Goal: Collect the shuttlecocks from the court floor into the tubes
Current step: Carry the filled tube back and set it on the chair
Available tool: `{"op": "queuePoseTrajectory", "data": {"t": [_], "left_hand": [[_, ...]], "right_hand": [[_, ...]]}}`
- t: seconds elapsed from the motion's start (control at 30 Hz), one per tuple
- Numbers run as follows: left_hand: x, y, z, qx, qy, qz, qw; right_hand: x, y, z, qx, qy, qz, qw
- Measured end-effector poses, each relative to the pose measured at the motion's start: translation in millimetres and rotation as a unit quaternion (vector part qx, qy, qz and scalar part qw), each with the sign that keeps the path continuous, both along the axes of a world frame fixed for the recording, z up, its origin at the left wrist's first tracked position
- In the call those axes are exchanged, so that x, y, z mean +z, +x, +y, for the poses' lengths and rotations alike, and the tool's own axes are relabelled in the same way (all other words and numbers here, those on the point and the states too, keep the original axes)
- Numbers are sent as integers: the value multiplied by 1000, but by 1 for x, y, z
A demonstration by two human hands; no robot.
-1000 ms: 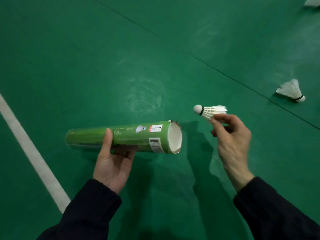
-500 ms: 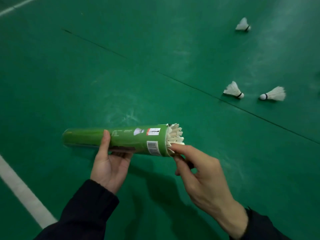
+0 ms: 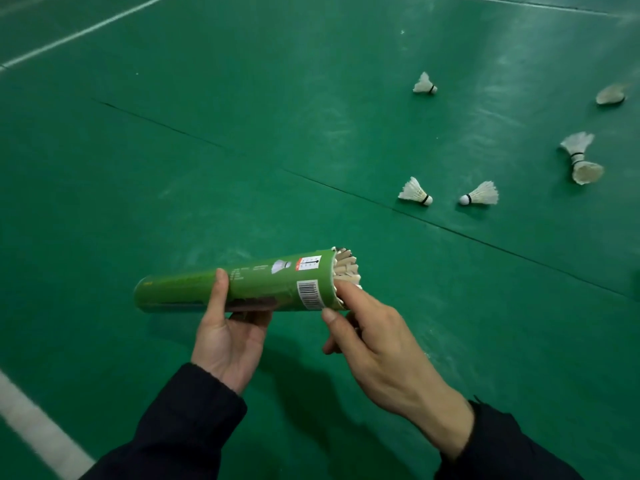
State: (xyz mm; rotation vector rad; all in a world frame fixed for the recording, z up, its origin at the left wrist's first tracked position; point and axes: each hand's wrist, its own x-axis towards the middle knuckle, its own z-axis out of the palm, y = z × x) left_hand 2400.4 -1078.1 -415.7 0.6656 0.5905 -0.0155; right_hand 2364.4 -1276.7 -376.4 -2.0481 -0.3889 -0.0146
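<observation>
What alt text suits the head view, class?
A left hand grips a green cardboard tube while the right hand presses a white feathered shuttlecock into its mouth. Six loose shuttlecocks lie on the green court floor.

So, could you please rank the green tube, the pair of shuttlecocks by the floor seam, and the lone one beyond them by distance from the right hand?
1. The green tube, its open end touched by the right hand.
2. The pair of shuttlecocks, right of the tube, on the floor by the seam.
3. The lone shuttlecock, farther up the court.
</observation>
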Motion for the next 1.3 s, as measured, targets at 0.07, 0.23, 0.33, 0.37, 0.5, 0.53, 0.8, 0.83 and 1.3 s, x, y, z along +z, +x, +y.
{"op": "queuePoseTrajectory", "data": {"t": [0.07, 0.23, 0.33, 0.37, 0.5, 0.53, 0.8, 0.83, 1.3], "left_hand": [[1, -2, -3, -3, 0, -4, 1000], [3, -9, -6, 3, 8, -12, 1000], [4, -9, -11, -8, 22, -4, 1000], [4, -7, -7, 8, 31, 1, 999], [-5, 17, 69, 179, 70, 31, 981], [-11, 21, 92, 195, 80, 41, 977], [-53, 22, 145, 29, 267, 112, 957], [-56, 20, 145, 30, 269, 119, 955], [-63, 17, 156, 23, 263, 113, 958]], "right_hand": [[0, -3, -1, -11, 5, 5, 1000], [-2, -7, 1, -70, 112, 49, 990], [-6, -11, 3, -122, 190, 46, 973], [-7, -13, 1, -122, 208, 39, 970], [-9, -16, -23, -145, 288, 48, 946], [-10, -17, -29, -150, 293, 58, 943], [-20, -11, -36, -124, 251, 149, 948], [-19, -11, -37, -116, 239, 152, 952], [-21, -2, -49, -69, 188, 174, 964]]}}
